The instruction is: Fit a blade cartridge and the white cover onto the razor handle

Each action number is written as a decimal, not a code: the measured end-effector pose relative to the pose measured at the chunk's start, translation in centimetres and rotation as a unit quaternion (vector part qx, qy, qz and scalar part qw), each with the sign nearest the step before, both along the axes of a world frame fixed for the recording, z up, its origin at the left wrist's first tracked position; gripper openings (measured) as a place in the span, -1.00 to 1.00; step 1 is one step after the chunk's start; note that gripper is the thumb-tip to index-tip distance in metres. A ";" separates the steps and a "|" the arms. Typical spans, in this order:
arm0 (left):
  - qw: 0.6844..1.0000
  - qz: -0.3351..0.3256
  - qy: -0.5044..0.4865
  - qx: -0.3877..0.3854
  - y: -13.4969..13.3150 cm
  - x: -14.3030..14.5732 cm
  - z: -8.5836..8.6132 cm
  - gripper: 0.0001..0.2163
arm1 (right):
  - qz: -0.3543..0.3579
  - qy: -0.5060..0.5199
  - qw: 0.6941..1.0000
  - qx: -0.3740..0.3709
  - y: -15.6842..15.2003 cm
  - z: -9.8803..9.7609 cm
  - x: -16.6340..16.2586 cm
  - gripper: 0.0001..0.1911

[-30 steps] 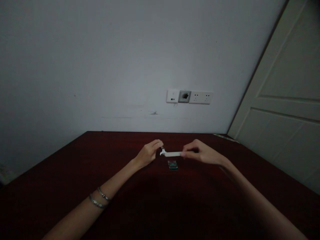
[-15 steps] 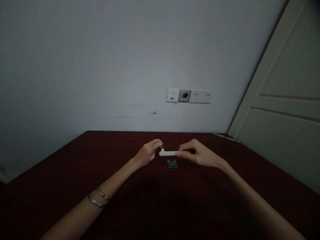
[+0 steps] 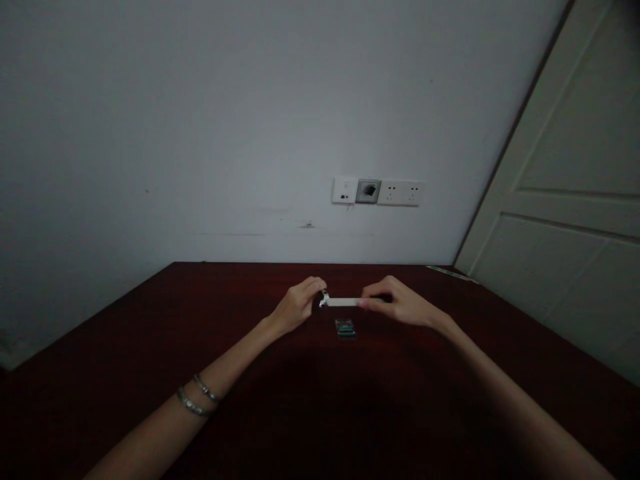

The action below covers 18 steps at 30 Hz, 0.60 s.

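A slim, pale bar-like handle with a small shiny metal end is held level just above the table; its exact kind is too small to make out. On its right end, my right hand is closed, thumb and fingers pinching the bar. My left hand is closed at the metal end, fingertips curled over the top of it. What else the left fingers may cover is hidden. Below the bar lies a small clear packet with green and dark parts, touched by neither hand.
The dark red-brown table reaches back to a pale wall. A row of wall sockets sits above its back edge. At the right is a white panelled door, and a thin strip lies near the back right corner.
The bar has tipped and risen slightly, so its metal end now shows more brightly. Both hands stay almost in place, the right one shifting up a little. The packet has not moved.
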<state>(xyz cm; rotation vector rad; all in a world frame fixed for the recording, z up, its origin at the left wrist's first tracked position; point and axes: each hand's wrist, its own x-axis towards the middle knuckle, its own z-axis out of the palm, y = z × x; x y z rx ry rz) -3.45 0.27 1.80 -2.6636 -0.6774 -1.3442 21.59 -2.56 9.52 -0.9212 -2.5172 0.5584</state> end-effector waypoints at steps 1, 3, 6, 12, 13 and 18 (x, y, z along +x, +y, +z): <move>1.000 -0.001 -0.009 0.000 0.0 0.0 0.0 -0.70 | -0.008 -0.004 1.000 -0.004 0.2 0.0 0.3 -0.59; 1.000 0.001 -0.018 -0.003 0.0 0.0 0.0 -0.69 | -0.027 0.001 1.000 -0.003 0.4 0.0 0.7 -0.60; 1.000 0.001 -0.006 -0.020 0.0 0.1 -0.1 -0.69 | -0.022 0.022 0.999 0.007 0.0 0.4 0.3 -0.60; 0.998 0.001 -0.014 -0.055 -0.1 0.3 -0.1 -0.72 | -0.002 -0.019 1.000 -0.020 0.2 0.4 0.4 -0.60; 0.998 0.008 -0.023 -0.065 0.0 0.3 -0.1 -0.73 | -0.013 -0.024 0.999 -0.026 0.4 0.5 0.8 -0.60; 0.994 0.020 -0.028 -0.108 -0.2 0.4 -0.2 -0.76 | -0.024 0.019 0.999 -0.026 0.0 0.6 0.4 -0.59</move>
